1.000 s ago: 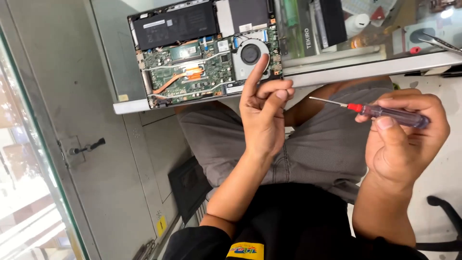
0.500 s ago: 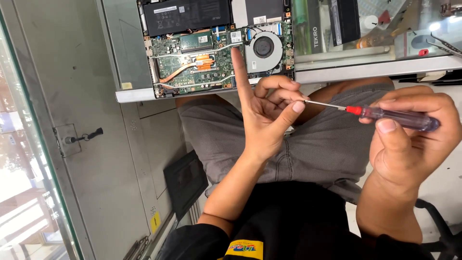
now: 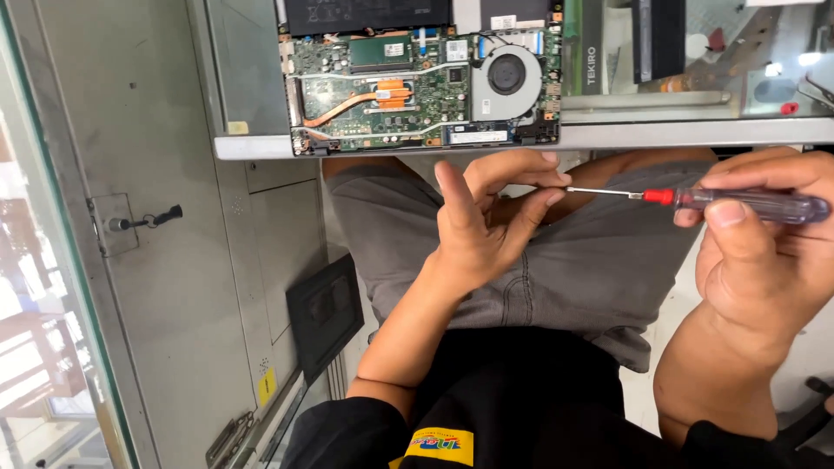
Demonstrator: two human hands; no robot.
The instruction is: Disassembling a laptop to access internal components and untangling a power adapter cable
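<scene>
My right hand [image 3: 764, 252] grips a screwdriver [image 3: 738, 201] with a clear handle and a red collar, held level over my lap. Its thin metal shaft points left, and the tip meets the fingertips of my left hand [image 3: 486, 217], which are pinched around the tip; whether a screw sits there is too small to tell. Above both hands an opened laptop [image 3: 417, 78] lies on the edge of a glass-topped table [image 3: 695, 132], showing its green circuit board, copper heat pipe and round grey fan.
A grey metal cabinet wall [image 3: 156, 287] with a key in its lock [image 3: 143, 221] stands to the left. A dark flat panel [image 3: 323, 313] leans by my leg. Boxes and small items [image 3: 660, 43] lie on the table right of the laptop.
My left index finger, raised before, has curled down so the fingers now pinch at the screwdriver tip. The view has shifted, with the laptop higher in frame.
</scene>
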